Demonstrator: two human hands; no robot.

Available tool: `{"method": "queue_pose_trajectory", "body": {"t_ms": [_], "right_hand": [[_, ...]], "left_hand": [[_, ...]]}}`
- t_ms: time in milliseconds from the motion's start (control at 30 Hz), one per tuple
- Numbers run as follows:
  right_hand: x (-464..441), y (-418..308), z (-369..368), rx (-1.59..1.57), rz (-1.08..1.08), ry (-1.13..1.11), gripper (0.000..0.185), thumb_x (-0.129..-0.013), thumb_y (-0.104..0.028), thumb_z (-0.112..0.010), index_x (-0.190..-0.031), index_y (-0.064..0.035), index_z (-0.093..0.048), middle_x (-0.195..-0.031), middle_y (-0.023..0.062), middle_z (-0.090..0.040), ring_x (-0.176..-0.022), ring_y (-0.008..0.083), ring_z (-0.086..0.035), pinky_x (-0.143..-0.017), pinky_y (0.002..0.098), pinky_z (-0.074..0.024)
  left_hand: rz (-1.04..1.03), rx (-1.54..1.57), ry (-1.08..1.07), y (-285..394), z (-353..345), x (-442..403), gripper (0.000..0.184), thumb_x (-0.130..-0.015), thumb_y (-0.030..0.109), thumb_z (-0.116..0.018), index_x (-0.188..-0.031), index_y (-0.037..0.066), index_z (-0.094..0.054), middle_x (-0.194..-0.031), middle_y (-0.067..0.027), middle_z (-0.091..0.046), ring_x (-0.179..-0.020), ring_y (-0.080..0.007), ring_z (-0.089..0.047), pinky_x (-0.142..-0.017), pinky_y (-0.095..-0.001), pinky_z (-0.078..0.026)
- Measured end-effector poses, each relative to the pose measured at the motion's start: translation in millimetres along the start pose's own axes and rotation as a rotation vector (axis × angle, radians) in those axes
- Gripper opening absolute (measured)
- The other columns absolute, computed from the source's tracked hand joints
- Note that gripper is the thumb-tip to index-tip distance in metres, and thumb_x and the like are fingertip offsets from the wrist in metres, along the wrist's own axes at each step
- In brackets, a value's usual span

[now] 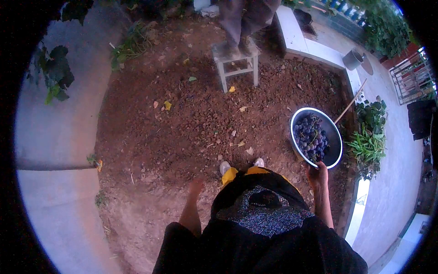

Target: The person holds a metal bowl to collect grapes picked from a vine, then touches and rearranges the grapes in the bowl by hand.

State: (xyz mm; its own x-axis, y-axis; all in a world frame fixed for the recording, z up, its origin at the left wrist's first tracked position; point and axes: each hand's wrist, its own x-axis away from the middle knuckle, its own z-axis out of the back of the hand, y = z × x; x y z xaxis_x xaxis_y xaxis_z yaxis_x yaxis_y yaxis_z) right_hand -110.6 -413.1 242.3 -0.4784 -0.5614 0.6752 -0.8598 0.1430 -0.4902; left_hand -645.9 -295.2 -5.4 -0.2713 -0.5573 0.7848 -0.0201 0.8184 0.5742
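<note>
the right hand grips the near rim of the bowl, grapes inside, over reddish soil. left of the bowl the blurred left hand hangs; its openness i cannot tell. beyond, leftward, a person stands on a stool; right of the bowl lies pale paving.

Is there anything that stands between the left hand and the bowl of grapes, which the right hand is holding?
Nothing visible blocks the way. The left hand hangs apart from the bowl, which the right hand grips by its near rim. In between appear shoes, yellow clothing and soil, seemingly below the direct path.
</note>
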Motion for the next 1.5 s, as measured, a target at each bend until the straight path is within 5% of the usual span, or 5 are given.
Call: {"method": "queue_pose_trajectory", "body": {"t_ms": [100,400,733,900,1500], "right_hand": [[4.2,-1.7,-2.3,0.015,-0.007,0.039,0.015,-0.072,-0.011,-0.047,-0.082,-0.0006,-0.049,-0.080,0.0080,-0.055,-0.069,0.0220,-0.054,-0.058,0.0319,-0.0461],[9.5,-4.7,-4.0,0.156,-0.015,-0.012,0.016,-0.068,-0.009,-0.049,-0.081,-0.0005,-0.048,-0.078,0.0079,-0.054,-0.066,0.0212,-0.053,-0.057,0.0302,-0.0448],[12.4,-3.6,-8.8,0.019,-0.025,-0.035,0.019,-0.068,-0.004,-0.046,-0.086,0.0031,-0.047,-0.087,0.0110,-0.054,-0.076,0.0243,-0.054,-0.067,0.0318,-0.0462],[0.6,-6.9,11.2,0.132,-0.019,-0.049,0.012,-0.068,-0.005,-0.047,-0.079,0.0000,-0.048,-0.079,0.0092,-0.053,-0.068,0.0226,-0.053,-0.061,0.0303,-0.0469],[7.4,-2.7,1.2,0.111,0.092,-0.019,0.008,-0.073,-0.013,-0.048,-0.071,-0.0051,-0.047,-0.066,0.0058,-0.050,-0.058,0.0206,-0.051,-0.051,0.0313,-0.0452]], "left_hand": [[-0.081,-0.266,0.337,22.0,-42.1,36.4,0.023,-0.073,0.023,-0.056,-0.089,0.006,-0.059,-0.068,-0.0056,-0.059,-0.056,-0.0132,-0.056,-0.050,-0.0278,-0.045],[-0.071,-0.440,0.416,35.2,-60.0,44.9,0.025,-0.077,0.028,-0.054,-0.091,0.007,-0.057,-0.069,-0.0058,-0.058,-0.058,-0.0131,-0.057,-0.051,-0.0272,-0.046],[0.033,0.027,-0.023,9.3,-13.7,18.1,0.020,-0.078,0.022,-0.051,-0.093,0.008,-0.055,-0.070,-0.0049,-0.057,-0.056,-0.0125,-0.054,-0.046,-0.0261,-0.043],[-0.077,-0.274,0.316,41.5,-65.2,60.8,0.023,-0.077,0.020,-0.052,-0.098,0.010,-0.054,-0.071,-0.0034,-0.057,-0.057,-0.0115,-0.054,-0.046,-0.0260,-0.042],[-0.078,-0.502,0.311,23.3,-42.5,30.0,0.029,-0.076,0.028,-0.055,-0.094,0.005,-0.053,-0.066,-0.0071,-0.058,-0.052,-0.0137,-0.054,-0.045,-0.0270,-0.045]]}}
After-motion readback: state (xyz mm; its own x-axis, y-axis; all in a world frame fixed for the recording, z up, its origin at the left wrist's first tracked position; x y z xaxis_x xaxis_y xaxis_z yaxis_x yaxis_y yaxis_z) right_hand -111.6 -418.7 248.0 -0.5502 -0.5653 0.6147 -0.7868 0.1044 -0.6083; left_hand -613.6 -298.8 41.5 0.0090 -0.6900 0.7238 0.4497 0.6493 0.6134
